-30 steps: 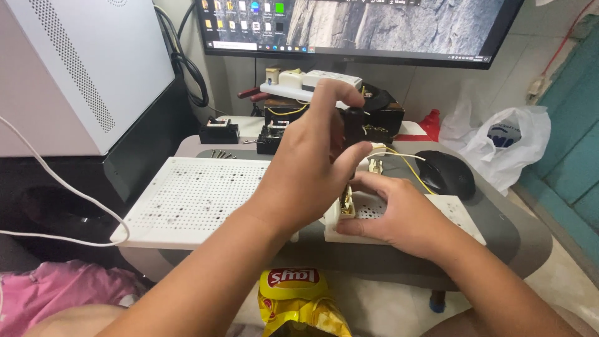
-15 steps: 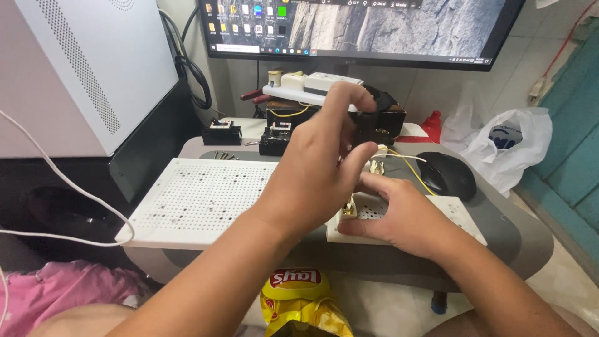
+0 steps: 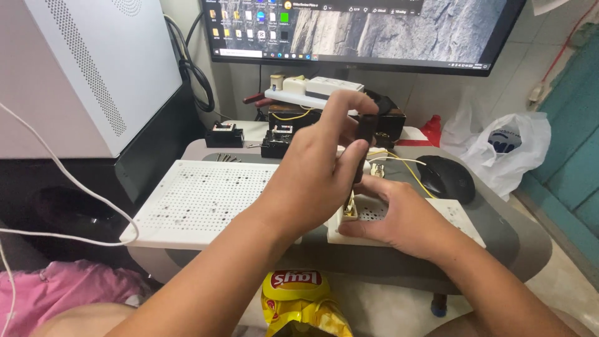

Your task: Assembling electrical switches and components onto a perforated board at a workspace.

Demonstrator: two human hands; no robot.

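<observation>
Crisps in a yellow bag [image 3: 301,299] lie nearest, cut off by the bottom edge, below a grey table [image 3: 511,240] carrying two white perforated boards [image 3: 199,196]. The right hand [image 3: 399,215] lies closed over the far-right board, clamped on a small cream socket part [image 3: 349,212] mostly hidden under it. The left hand [image 3: 318,178] pinches a dark screwdriver handle [image 3: 365,140] upright over that part, its tip hidden; beyond sit one black mouse [image 3: 446,178], two small black components [image 3: 224,134] and a white plastic bag [image 3: 508,153] whose contents are hard to make out.
</observation>
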